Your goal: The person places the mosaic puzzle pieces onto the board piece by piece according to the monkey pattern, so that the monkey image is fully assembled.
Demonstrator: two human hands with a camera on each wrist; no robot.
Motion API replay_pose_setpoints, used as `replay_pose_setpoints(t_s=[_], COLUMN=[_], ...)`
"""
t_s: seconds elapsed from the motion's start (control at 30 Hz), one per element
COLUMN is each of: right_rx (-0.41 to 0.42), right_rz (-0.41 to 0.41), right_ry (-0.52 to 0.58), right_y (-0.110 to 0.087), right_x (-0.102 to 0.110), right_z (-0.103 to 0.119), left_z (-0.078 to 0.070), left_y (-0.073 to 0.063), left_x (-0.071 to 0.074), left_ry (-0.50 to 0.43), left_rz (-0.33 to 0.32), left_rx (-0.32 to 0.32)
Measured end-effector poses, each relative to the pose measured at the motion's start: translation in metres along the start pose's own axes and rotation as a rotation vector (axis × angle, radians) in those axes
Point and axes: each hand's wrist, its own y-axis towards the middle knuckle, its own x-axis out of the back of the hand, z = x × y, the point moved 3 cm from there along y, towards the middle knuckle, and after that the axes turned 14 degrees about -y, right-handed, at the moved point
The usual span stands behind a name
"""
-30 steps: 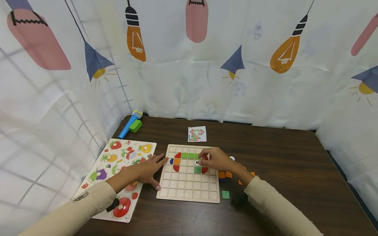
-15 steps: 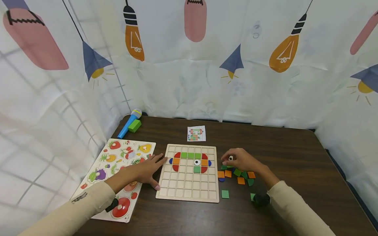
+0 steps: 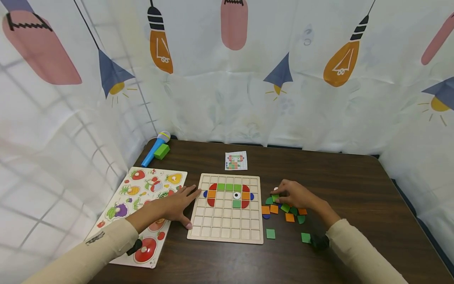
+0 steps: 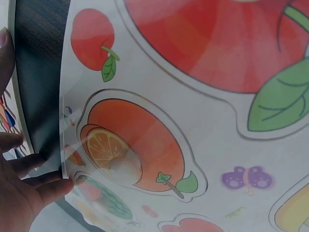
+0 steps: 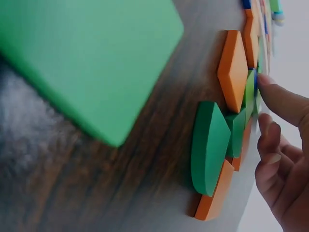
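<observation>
A pale wooden grid board (image 3: 227, 223) lies in the middle of the table in the head view. Red, green, orange and blue pieces and one round eye piece (image 3: 237, 195) sit in its upper cells. My left hand (image 3: 179, 204) rests with spread fingers against the board's left edge. To the board's right, my right hand (image 3: 296, 195) pinches a green square tile (image 3: 275, 197) between thumb and index finger at the pile of tiles. A white round piece (image 3: 276, 189) shows just behind that index finger. The right wrist view shows the thumb (image 5: 277, 99) at the pile's far side.
A fruit puzzle board (image 3: 122, 192) lies left, partly under the left forearm. A printed pattern card (image 3: 235, 161) is behind the grid board. A toy microphone (image 3: 153, 152) and green block (image 3: 162, 151) stand at back left. Loose green tiles (image 3: 270, 234) lie nearer the front.
My right hand has left the eye piece in the grid and moved right to the loose pile, where it now pinches a green tile. The left hand stays at the board's edge.
</observation>
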Motion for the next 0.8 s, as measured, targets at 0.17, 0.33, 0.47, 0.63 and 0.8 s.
replay_pose_setpoints(t_s=[0.17,0.33,0.47,0.63,0.8], right_rx=[0.003,-0.041,-0.068,-0.076,-0.075], right_rz=[-0.009,-0.004,0.01,0.016,0.008], right_ry=[-0.036,-0.028,-0.029,-0.014,0.027], right_y=[0.003,0.0048,0.0061,0.0071,0.0068], right_x=[0.0002,-0.0002,-0.0017,-0.003,-0.0024], right_z=[0.0015,0.0002,-0.0003,0.001,0.0028], left_z=[-0.0008,-0.0017,-0.0017,-0.0012,-0.001], left_y=[-0.0013,-0.0006,0.0002,0.0006,-0.0002], left_x=[0.0007,0.0009,0.0002,0.0,0.0003], left_ry=[-0.001,0.004,0.003,0.005,0.001], left_rz=[0.001,-0.001,0.001,0.002,0.004], left_rx=[0.006,0.008,0.012,0.017,0.02])
